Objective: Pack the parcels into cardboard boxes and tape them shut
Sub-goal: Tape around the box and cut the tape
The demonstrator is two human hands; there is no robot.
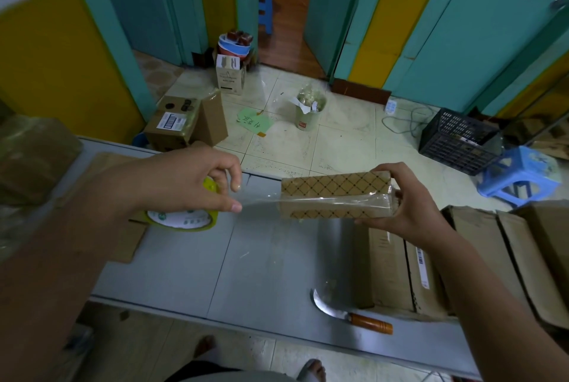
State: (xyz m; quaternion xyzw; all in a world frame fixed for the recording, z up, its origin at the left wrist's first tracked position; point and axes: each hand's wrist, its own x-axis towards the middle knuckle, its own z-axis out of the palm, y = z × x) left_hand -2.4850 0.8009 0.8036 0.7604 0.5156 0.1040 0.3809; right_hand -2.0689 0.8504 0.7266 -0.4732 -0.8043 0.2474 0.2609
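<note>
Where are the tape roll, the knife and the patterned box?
tape roll (pixel 181 217): head view, its white side face.
knife (pixel 371 323): head view, its wooden handle.
patterned box (pixel 335 186): head view, its upper face.

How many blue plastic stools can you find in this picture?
2. One blue stool stands on the floor at the right, beside the black crate; a second blue stool is in the far doorway. More may be hidden beyond it.

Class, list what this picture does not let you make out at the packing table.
Head view:
Tape roll: mostly hidden behind the left hand.
Patterned box: one end covered by the right hand; contents unseen.
Label on the floor carton: print too small.
Cardboard stack: cut off by the right edge.
</note>
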